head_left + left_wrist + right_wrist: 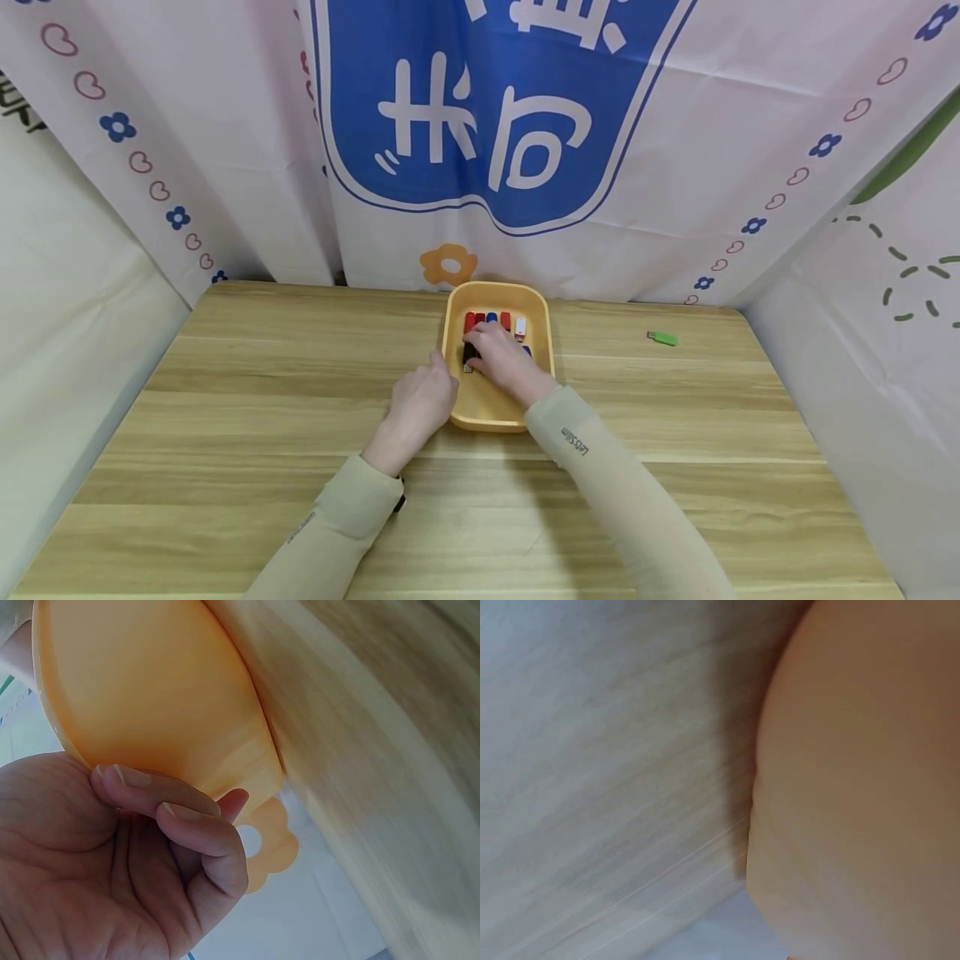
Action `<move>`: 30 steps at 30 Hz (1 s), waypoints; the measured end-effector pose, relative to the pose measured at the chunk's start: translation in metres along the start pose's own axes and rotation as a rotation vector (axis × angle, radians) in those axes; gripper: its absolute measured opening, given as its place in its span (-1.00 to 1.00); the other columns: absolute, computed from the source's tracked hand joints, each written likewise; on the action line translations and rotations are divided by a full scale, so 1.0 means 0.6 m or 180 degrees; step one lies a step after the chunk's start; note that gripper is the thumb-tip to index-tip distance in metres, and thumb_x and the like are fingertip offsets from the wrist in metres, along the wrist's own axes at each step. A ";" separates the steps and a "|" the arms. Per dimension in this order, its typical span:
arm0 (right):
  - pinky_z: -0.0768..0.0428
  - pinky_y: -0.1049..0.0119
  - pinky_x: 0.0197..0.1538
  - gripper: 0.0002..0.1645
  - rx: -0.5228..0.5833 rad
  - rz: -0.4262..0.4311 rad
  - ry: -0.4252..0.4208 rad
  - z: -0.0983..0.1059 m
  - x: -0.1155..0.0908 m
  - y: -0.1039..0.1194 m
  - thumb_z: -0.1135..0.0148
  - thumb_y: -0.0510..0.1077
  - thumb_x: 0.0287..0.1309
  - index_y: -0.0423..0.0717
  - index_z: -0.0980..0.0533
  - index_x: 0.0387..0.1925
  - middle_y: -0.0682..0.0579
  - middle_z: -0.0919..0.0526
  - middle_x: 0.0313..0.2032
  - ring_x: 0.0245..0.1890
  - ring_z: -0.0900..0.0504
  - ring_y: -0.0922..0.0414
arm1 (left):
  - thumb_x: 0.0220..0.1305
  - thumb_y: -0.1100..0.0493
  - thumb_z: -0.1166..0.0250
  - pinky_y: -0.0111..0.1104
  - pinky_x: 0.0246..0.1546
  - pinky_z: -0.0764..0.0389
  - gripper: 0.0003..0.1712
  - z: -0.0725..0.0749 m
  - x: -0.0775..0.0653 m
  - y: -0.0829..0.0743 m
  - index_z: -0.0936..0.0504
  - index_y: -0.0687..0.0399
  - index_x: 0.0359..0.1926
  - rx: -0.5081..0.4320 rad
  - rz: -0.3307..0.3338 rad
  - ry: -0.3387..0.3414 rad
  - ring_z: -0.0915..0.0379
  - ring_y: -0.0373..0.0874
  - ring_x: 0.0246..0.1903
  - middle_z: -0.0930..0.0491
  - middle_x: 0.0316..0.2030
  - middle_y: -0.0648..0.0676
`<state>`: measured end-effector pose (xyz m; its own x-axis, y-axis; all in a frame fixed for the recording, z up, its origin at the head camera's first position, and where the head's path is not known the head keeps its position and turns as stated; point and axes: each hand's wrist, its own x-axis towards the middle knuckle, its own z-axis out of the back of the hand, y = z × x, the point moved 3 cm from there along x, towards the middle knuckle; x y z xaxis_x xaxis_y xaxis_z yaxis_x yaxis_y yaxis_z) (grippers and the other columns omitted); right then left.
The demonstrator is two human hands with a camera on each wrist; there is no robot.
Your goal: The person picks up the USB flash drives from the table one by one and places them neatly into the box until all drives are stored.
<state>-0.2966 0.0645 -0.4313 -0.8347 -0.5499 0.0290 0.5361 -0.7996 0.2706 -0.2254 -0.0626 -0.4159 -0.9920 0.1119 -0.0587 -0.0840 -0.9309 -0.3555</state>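
Observation:
A yellow tray (487, 414) stands at the back middle of the table. My left hand (422, 393) is at its left rim; in the left wrist view the fingers curl against the outer wall, and the thumb is hidden. Inside the tray, my right hand (504, 354) pinches a black USB stick (470, 353), whose metal plug points towards me. Behind that hand is a row of USB sticks: red ones (506, 321), a blue one (492, 317) and a white one (521, 327). Another blue piece (527, 351) is mostly covered by the right hand. The right wrist view shows only the tray's outside and the table.
A green USB stick (662, 338) lies alone on the wooden table (300, 367), right of the tray. A white printed curtain (750, 108) hangs along the table's back edge. White cloth walls (75, 250) border both sides.

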 end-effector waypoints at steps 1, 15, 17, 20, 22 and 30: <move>-0.54 0.13 0.28 -0.60 -0.0024 0.0036 -0.0016 0.000 -0.001 0.000 -0.36 -0.15 0.23 -0.22 -0.60 0.07 -0.15 -0.61 0.13 0.16 -0.55 -0.07 | 0.45 0.14 -0.08 -0.24 -0.72 -0.40 -0.61 0.000 0.000 0.000 -0.43 0.44 0.05 0.0001 0.0002 0.0001 -0.41 -0.04 -0.68 -0.44 -0.63 0.14; -0.58 0.12 0.18 -0.73 -0.0193 0.0318 0.0004 -0.002 0.002 -0.001 -0.33 -0.18 0.25 -0.25 -0.67 -0.07 -0.18 -0.64 0.03 0.03 -0.60 -0.10 | 0.45 0.16 -0.09 -0.30 -0.76 -0.31 -0.63 0.002 0.000 -0.001 -0.44 0.45 0.01 0.0005 -0.0039 -0.0019 -0.35 -0.08 -0.71 -0.41 -0.67 0.10; -0.58 0.12 0.18 -0.73 -0.0198 0.0320 0.0010 -0.002 0.001 0.000 -0.31 -0.17 0.27 -0.25 -0.67 -0.07 -0.17 -0.64 0.03 0.04 -0.59 -0.09 | 0.45 0.15 -0.08 -0.31 -0.75 -0.31 -0.64 0.001 0.000 -0.001 -0.45 0.44 0.01 -0.0001 -0.0035 -0.0013 -0.35 -0.08 -0.71 -0.41 -0.67 0.10; -0.57 0.11 0.21 -0.73 -0.0224 0.0313 0.0024 -0.002 0.001 0.000 -0.30 -0.16 0.28 -0.25 -0.66 -0.07 -0.16 -0.63 0.03 0.05 -0.57 -0.08 | 0.45 0.15 -0.09 -0.30 -0.75 -0.32 -0.67 0.001 0.000 -0.001 -0.45 0.41 -0.03 -0.0009 -0.0021 -0.0014 -0.35 -0.07 -0.70 -0.42 -0.66 0.10; -0.56 0.12 0.22 -0.73 -0.0271 0.0291 0.0050 -0.003 0.001 0.001 -0.28 -0.15 0.30 -0.24 -0.66 -0.06 -0.15 -0.63 0.04 0.07 -0.57 -0.08 | 0.45 0.14 -0.09 -0.29 -0.74 -0.32 -0.68 0.000 0.000 -0.001 -0.45 0.39 -0.06 -0.0010 -0.0017 -0.0021 -0.36 -0.07 -0.70 -0.42 -0.66 0.11; -0.54 0.14 0.25 -0.71 -0.0303 0.0211 0.0103 -0.003 0.001 0.002 -0.25 -0.14 0.34 -0.23 -0.64 -0.02 -0.13 -0.61 0.06 0.09 -0.55 -0.06 | 0.44 0.16 -0.09 -0.31 -0.75 -0.30 -0.71 0.000 -0.001 -0.001 -0.45 0.39 -0.10 -0.0039 -0.0028 -0.0042 -0.34 -0.08 -0.71 -0.41 -0.67 0.10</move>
<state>-0.2964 0.0627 -0.4325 -0.7934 -0.6086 0.0124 0.6008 -0.7797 0.1765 -0.2246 -0.0624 -0.4155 -0.9924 0.1155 -0.0432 -0.0917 -0.9255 -0.3674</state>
